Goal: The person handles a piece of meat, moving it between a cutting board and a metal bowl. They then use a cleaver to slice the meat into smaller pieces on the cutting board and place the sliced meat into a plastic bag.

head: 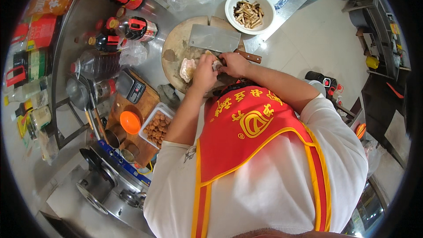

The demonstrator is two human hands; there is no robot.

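Note:
A round wooden chopping board (172,44) lies before me, with a dark split at its far edge. A broad cleaver (214,38) rests flat across it, its wooden handle (249,56) pointing right. My left hand (205,72) and my right hand (234,65) meet just below the blade. Between their fingers is a pale piece of food (217,65), possibly meat, mostly hidden. Another pale, meat-like piece (187,70) lies on the board to the left of my left hand.
A white bowl of cut strips (248,15) stands at the board's far right. Large sauce bottles (142,29) and a clear plastic bag (134,53) are at the left. Nearer are a digital scale (134,87), an orange bowl (130,122) and a tub of brown balls (158,127).

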